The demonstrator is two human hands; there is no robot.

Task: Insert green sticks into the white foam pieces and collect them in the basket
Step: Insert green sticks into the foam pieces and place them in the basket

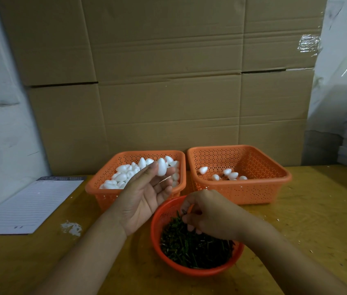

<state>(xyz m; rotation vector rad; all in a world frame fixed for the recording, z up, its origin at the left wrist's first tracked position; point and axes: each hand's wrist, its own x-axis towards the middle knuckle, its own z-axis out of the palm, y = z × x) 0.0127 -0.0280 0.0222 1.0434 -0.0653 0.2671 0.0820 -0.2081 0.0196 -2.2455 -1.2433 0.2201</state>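
Only a handful of finished white foam pieces lie in the right-hand orange basket, beyond the right hand's grip. The left-hand orange basket, behind the left hand's grip, is heaped with bare foam eggs. Judging by that, the job is at an early stage, with most of the pile yet to be worked.

The left hand is raised palm-up over the near corner of the full basket, its thumb and fingertips pinching one foam egg at the top of the grip; the other fingers are loosely curled. No stick shows in this egg.

The right hand reaches knuckles-up into the round red bowl, which stands on the counter just below and nearer than the left grip. Its fingers are curled down among the green sticks. They seem to be pinching something thin at the far side of the heap, but whether a stick is truly caught is not clear. A lined notepad lies well off to the left.
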